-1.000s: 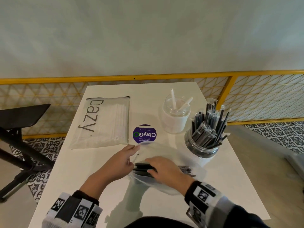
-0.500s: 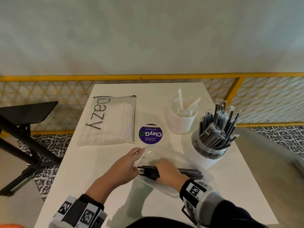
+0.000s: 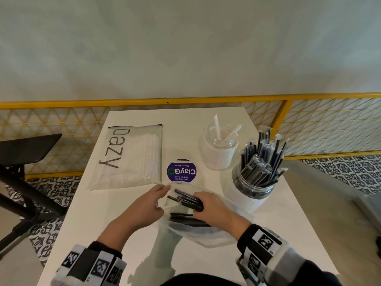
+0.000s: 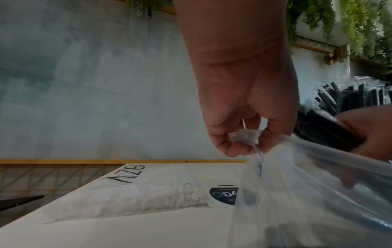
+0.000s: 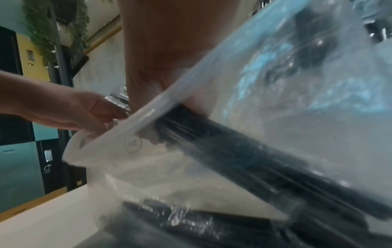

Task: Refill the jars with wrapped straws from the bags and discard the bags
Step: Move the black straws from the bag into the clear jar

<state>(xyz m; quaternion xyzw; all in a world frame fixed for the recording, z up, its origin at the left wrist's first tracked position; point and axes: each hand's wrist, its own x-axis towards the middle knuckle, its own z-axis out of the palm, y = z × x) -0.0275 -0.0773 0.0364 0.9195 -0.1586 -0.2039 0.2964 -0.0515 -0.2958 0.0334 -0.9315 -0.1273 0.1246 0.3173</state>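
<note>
A clear plastic bag [image 3: 206, 234] with black wrapped straws lies on the white table [image 3: 103, 234] in front of me. My left hand [image 3: 144, 205] pinches the bag's open edge [image 4: 244, 139]. My right hand [image 3: 214, 207] is inside the bag, gripping a bundle of black straws [image 3: 186, 200], seen through the plastic [image 5: 244, 156] in the right wrist view. More black straws [image 3: 185, 218] lie lower in the bag. A jar [image 3: 253, 186] packed with black straws stands at the right. Behind it, a jar [image 3: 219, 149] holds two white straws. A "Dazy" bag [image 3: 132, 157] of white straws lies at the left.
A round purple sticker [image 3: 181, 171] sits on the table between the Dazy bag and the jars. A yellow mesh railing [image 3: 309, 129] runs behind the table. A black chair [image 3: 22, 153] stands to the left. The table's right edge is close to the black-straw jar.
My right hand has lifted a bundle of black straws toward the bag's mouth, tilting them up. The left hand keeps its pinch on the bag's edge.
</note>
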